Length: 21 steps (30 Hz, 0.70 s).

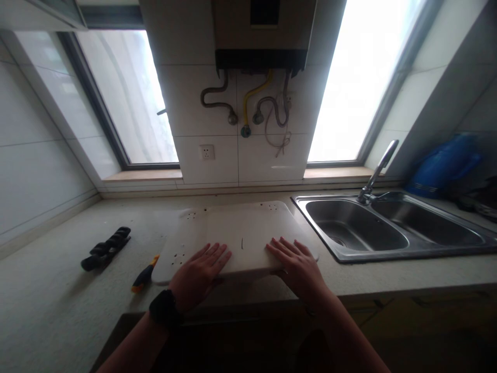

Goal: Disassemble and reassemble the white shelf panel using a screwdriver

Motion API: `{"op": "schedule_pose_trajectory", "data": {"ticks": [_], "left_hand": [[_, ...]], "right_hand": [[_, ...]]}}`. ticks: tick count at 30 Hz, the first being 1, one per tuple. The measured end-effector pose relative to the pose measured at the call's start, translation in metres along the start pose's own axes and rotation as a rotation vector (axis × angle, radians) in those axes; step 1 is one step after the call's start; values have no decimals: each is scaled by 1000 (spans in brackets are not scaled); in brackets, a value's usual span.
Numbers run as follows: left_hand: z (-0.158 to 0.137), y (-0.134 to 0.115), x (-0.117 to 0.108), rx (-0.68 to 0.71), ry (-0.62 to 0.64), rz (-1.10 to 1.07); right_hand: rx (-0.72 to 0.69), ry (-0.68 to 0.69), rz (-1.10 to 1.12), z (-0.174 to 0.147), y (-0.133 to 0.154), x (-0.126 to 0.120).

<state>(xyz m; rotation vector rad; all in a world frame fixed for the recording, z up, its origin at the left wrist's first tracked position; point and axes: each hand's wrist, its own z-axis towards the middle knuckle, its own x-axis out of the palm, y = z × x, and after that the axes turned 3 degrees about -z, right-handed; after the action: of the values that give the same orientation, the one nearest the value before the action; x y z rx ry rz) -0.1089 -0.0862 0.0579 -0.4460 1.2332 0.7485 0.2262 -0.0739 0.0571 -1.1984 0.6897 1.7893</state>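
A white rounded-corner panel with small groups of holes near its corners and a short dark mark lies on the countertop before me. Both hands are on its front edge. My left hand, below a black wristband, has its fingers stretched over the top, the thumb down at the edge. On the right side, my right hand spreads its fingers on the top surface with its thumb at the front edge. Beside the panel's left edge is a black-and-orange tool handle, its far end out of sight. Farther left lie several black ribbed parts in a row.
A double steel sink with a chrome faucet is set into the countertop on the right. A blue jug-like container stands behind it. Above, pipes hang below a wall-mounted heater, between two windows.
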Motion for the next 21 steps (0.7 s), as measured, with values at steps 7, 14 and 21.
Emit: {"op": "schedule_pose_trajectory", "data": {"ticks": [7,14,21], "left_hand": [[0,-1,-11,16,8,-40],[-39,-1,-26,-58,-170,-84],[-120,57,-5,-634,-553,-103]], "right_hand": [[-8,3,23,-1,2,-6],[-53,26,28,-5,-2,-8],[-131,-163,142,-22,0,-4]]}}
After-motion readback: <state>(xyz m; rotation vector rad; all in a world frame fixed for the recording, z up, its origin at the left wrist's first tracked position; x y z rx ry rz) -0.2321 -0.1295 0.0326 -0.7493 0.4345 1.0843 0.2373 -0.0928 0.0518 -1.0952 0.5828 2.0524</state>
